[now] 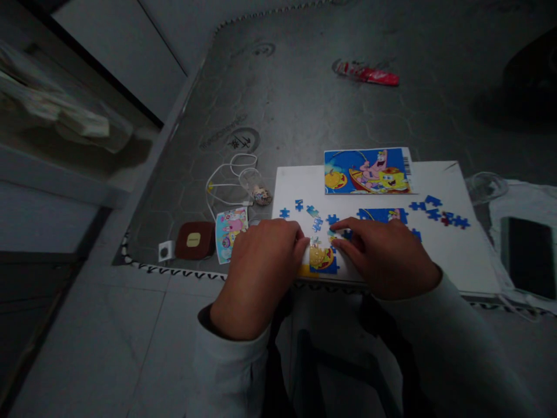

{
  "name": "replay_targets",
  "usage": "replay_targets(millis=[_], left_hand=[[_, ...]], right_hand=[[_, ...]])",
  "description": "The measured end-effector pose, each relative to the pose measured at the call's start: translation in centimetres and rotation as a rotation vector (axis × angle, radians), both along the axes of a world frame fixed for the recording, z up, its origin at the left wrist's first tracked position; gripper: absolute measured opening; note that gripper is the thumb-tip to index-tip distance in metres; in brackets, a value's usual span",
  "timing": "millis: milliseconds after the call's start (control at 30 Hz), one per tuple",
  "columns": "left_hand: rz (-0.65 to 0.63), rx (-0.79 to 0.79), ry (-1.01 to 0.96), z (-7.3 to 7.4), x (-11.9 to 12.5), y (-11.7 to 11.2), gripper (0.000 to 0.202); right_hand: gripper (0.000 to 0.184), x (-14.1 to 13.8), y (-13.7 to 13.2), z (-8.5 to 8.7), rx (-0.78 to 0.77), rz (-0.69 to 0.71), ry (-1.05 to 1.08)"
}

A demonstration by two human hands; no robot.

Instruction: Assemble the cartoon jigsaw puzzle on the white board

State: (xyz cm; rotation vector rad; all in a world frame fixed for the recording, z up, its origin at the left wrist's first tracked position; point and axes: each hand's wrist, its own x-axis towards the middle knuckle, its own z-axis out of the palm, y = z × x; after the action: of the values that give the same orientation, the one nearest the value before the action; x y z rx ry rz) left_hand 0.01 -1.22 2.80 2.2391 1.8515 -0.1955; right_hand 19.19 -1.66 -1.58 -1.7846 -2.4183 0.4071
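Note:
My left hand (263,261) rests at the near edge of a white board (452,255), fingers curled against a joined cluster of puzzle pieces (322,259). My right hand (383,255) lies beside it, its fingertips pinching a small puzzle piece (333,234) above that cluster. Loose blue pieces (304,208) lie scattered in front of my hands. A second joined patch (383,215) sits just beyond my right hand. The colourful reference picture (368,170) lies at the board's far edge.
More loose pieces (439,212) lie at the board's right. A white cable (228,183), a small card (230,231), a brown box (194,240) and a small white cube (166,251) sit left. A dark phone (530,255) lies on white cloth, right. A red wrapper (369,74) lies far back.

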Motion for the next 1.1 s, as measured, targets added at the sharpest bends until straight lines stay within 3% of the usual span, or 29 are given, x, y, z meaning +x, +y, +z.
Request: replay_targets(millis=[667,1100], left_hand=[[-0.004,-0.016,-0.081,-0.2,-0.1,0.2,0.015],[-0.037,-0.168,-0.138,-1.7,1.1,0.7,0.015]], right_hand=[[0.019,-0.1,0.3,-0.1,-0.073,-0.033,0.04],[0.005,-0.4,0.3,0.0,-0.019,-0.128,0.31]])
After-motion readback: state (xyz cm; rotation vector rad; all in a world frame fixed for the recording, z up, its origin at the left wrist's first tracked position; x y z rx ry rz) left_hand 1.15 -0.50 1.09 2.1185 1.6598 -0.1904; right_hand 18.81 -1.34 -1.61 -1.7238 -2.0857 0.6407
